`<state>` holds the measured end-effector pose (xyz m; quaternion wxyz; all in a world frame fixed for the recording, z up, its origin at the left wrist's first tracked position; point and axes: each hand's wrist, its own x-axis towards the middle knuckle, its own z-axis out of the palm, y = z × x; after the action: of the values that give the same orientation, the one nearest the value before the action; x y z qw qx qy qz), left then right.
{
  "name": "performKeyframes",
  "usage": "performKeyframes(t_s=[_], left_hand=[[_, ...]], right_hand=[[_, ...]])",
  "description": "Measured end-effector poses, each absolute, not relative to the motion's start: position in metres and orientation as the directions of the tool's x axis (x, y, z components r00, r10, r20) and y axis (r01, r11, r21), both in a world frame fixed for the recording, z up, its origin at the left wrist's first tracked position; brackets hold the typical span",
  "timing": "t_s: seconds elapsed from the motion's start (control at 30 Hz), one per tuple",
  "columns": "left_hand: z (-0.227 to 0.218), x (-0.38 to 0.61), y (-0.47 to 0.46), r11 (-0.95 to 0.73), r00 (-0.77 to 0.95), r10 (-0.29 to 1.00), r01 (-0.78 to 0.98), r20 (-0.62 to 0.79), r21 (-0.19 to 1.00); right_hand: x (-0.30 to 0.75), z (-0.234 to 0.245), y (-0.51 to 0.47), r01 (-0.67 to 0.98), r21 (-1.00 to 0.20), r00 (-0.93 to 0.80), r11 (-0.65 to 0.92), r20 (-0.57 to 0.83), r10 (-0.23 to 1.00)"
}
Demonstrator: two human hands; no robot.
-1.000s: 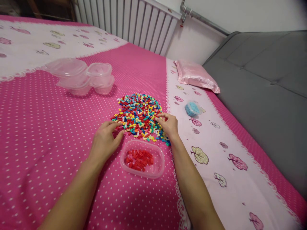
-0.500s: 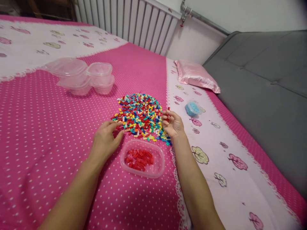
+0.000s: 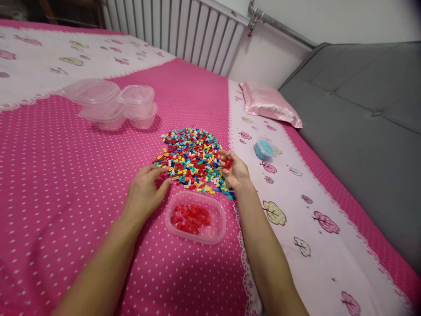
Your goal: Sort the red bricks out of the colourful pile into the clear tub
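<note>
A heap of small multicoloured toy bricks (image 3: 192,158) lies on the bedspread. My left hand (image 3: 144,191) rests at the heap's left edge, fingers apart, its fingertips beside a few red bricks. At the heap's right edge, my right hand (image 3: 237,170) is turned palm up with curled fingers around several red bricks (image 3: 227,163). Between my forearms sits a clear plastic container (image 3: 217,235) without a lid, partly filled with red bricks (image 3: 191,218).
Stacked clear containers (image 3: 108,112) stand at the far left on the pink dotted bedspread (image 3: 184,281). A small tub of blue bricks (image 3: 264,149) sits right of the heap. Beyond it are a pink pillow (image 3: 269,105), a grey headboard (image 3: 362,101) and a radiator (image 3: 171,30).
My right hand's fingers have shifted slightly left toward the heap, and more red bricks show in its palm. My left hand has stayed in place.
</note>
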<state>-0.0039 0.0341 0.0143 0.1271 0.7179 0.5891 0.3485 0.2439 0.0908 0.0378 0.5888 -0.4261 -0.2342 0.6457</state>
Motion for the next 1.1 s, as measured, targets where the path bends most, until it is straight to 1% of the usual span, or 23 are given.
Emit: performKeyframes(t_s=[0.1,0.23,0.3,0.37,0.43,0.47,0.53,0.6,0.67,0.8,0.93,1.1], left_hand=[[0.014,-0.005,0.034,-0.277,0.067,0.934,0.757,0.351,0.592],[0.014,-0.005,0.034,-0.278,0.066,0.934,0.754,0.352,0.595],[0.014,-0.004,0.034,-0.279,0.066,0.933,0.751,0.353,0.598],[0.014,-0.004,0.034,-0.282,0.068,0.933,0.749,0.354,0.6],[0.014,-0.004,0.034,-0.287,0.071,0.93,0.751,0.36,0.595],[0.014,-0.004,0.034,-0.287,0.071,0.93,0.752,0.361,0.593],[0.014,-0.004,0.034,-0.285,0.068,0.93,0.752,0.361,0.594],[0.014,-0.004,0.034,-0.287,0.069,0.929,0.752,0.363,0.594],[0.014,-0.004,0.035,-0.292,0.073,0.928,0.752,0.366,0.592],[0.013,-0.004,0.035,-0.294,0.074,0.928,0.75,0.366,0.592],[0.014,-0.004,0.034,-0.285,0.07,0.93,0.755,0.36,0.59],[0.014,-0.004,0.034,-0.278,0.067,0.933,0.761,0.355,0.586]], right_hand=[[0.244,0.036,0.091,-0.535,-0.825,0.07,-0.181,-0.257,0.964],[0.244,0.036,0.092,-0.494,-0.843,0.039,-0.214,-0.267,0.963],[0.245,0.033,0.092,-0.425,-0.88,0.049,-0.213,-0.257,0.965],[0.245,0.028,0.092,-0.241,-0.955,0.107,-0.171,-0.201,0.974],[0.246,0.022,0.092,0.066,-0.992,0.196,-0.104,-0.089,0.977],[0.246,0.019,0.092,0.243,-0.967,0.228,-0.083,-0.027,0.973],[0.246,0.015,0.092,0.545,-0.834,0.241,-0.082,0.062,0.969],[0.246,0.015,0.092,0.716,-0.691,0.215,-0.104,0.077,0.973],[0.245,0.016,0.091,0.783,-0.611,0.2,-0.114,0.073,0.977],[0.241,0.019,0.09,0.839,-0.537,0.162,-0.088,0.092,0.982],[0.24,0.018,0.09,0.856,-0.514,0.121,-0.057,0.092,0.988],[0.24,0.017,0.09,0.855,-0.516,0.127,-0.063,0.089,0.988]])
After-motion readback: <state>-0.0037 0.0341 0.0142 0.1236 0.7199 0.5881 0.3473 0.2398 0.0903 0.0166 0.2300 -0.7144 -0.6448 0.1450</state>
